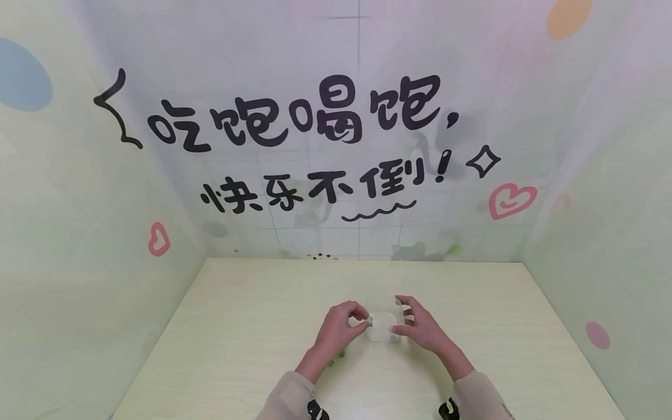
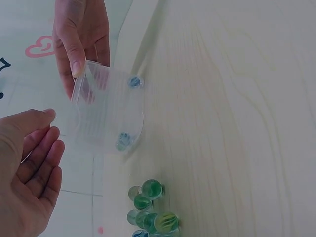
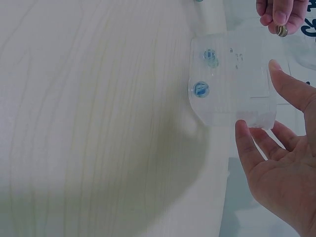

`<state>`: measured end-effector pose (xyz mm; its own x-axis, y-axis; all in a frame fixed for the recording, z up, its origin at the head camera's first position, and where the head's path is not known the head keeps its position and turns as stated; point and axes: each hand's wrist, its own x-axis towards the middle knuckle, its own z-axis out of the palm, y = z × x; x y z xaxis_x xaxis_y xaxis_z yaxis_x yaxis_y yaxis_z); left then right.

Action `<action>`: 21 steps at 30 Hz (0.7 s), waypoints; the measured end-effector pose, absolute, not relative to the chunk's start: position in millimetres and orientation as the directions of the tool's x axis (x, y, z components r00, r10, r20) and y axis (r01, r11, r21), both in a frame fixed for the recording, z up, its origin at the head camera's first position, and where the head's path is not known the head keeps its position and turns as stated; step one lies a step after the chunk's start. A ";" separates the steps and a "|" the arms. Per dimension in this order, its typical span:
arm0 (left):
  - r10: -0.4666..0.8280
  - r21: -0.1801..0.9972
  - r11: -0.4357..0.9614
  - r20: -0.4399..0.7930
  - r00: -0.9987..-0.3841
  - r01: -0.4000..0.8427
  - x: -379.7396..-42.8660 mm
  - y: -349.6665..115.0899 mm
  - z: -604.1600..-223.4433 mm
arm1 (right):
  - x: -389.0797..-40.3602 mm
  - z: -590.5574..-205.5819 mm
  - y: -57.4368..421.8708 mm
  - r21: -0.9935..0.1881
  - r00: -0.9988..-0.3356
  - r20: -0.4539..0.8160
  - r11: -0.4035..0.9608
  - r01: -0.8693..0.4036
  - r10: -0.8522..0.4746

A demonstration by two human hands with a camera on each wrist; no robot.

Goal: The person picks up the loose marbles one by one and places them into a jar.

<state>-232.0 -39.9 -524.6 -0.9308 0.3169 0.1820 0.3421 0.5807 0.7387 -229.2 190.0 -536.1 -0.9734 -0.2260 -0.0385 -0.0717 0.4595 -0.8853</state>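
Observation:
A clear plastic container [image 1: 382,331] stands on the table, with blue marbles [image 3: 201,89] inside, seen through its wall. My right hand [image 1: 420,328] grips it from the right side, thumb and fingers spread around its wall. At the container's left side is my left hand [image 1: 340,326]. In the right wrist view, the fingertips of that hand pinch a yellowish-brown glass marble [image 3: 282,31] beside the container's opening. The left wrist view shows the left hand [image 2: 29,168] with thumb and fingers bent, and the marble cannot be made out there.
Several green and blue glass marbles [image 2: 153,189] lie in a cluster on the light wood table [image 1: 236,338], near the left forearm. Printed fabric walls [image 1: 315,52] enclose the table at the back and on both sides.

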 end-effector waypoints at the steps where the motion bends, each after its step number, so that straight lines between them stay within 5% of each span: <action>1: 0.319 0.737 0.582 0.183 -0.930 0.344 -232.2 -39.4 -524.9 | -229.7 -537.1 190.2 -0.884 -0.974 -0.041 0.463 -0.068 -0.222; 21: 0.280 0.712 0.629 0.167 -0.945 0.312 -232.5 -41.9 -524.6 | -230.7 -537.5 186.8 -0.882 -0.980 -0.039 0.468 -0.060 -0.198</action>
